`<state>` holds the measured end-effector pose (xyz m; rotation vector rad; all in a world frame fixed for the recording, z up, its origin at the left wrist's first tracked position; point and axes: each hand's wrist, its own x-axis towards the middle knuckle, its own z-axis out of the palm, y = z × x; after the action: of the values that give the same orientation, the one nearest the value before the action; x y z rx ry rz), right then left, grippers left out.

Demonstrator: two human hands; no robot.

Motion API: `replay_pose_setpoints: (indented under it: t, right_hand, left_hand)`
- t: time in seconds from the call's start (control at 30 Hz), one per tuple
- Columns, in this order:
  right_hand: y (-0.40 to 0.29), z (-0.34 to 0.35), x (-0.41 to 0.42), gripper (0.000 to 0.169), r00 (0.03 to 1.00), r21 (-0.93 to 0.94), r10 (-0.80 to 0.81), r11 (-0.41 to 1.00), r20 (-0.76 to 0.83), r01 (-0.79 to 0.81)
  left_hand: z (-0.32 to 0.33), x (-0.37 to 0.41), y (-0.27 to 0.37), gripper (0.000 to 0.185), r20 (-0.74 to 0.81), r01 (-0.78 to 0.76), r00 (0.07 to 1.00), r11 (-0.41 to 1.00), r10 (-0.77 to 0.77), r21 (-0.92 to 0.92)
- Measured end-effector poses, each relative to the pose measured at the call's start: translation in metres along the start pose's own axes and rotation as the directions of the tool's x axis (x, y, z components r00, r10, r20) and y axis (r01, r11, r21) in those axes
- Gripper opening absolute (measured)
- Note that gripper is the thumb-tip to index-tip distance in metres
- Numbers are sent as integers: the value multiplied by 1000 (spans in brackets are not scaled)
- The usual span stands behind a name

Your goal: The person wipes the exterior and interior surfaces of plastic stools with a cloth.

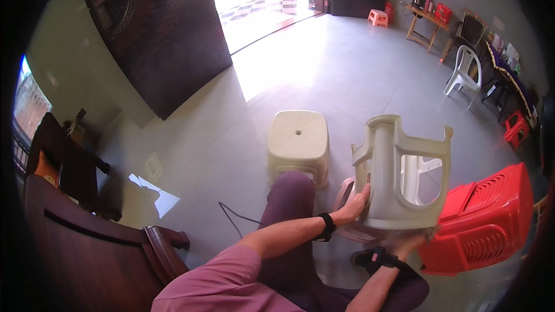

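A cream plastic stool [383, 173], tipped on its side with its legs pointing up and away, is held before me. My left hand [356, 207] grips it at the opening in its left side. My right hand [412, 242] is blurred beneath the stool's lower edge, at its seat end; its fingers are mostly hidden. Another cream plastic stool [298, 138] stands upright on the floor beyond my knee. A red plastic stool [485, 221] lies tilted on the right, close to my right hand. Part of a pinkish plastic stool [344, 193] shows behind the held one.
A dark wooden chair [95, 242] is at the left. A black cable [234, 214] lies near my knee. Farther right stand a white plastic chair [466, 69], a wooden side table [427, 17] and a small pink stool [378, 17]. Dark doors [173, 30] flank the bright doorway.
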<state>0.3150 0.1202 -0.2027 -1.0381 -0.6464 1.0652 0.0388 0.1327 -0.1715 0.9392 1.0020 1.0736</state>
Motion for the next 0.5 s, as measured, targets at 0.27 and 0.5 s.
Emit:
replay_pose_setpoints:
  t: [0.27, 0.5]
  right_hand:
    - [39, 88, -76, 60, 956, 316, 291, 910, -31, -267]
    - [29, 131, -96, 64, 729, 605, 662, 513, 171, -608]
  left_hand:
    - [20, -12, 28, 85, -79, -87, 993, 996, 86, -7]
    - [-12, 8, -6, 70, 58, 61, 996, 997, -64, 38]
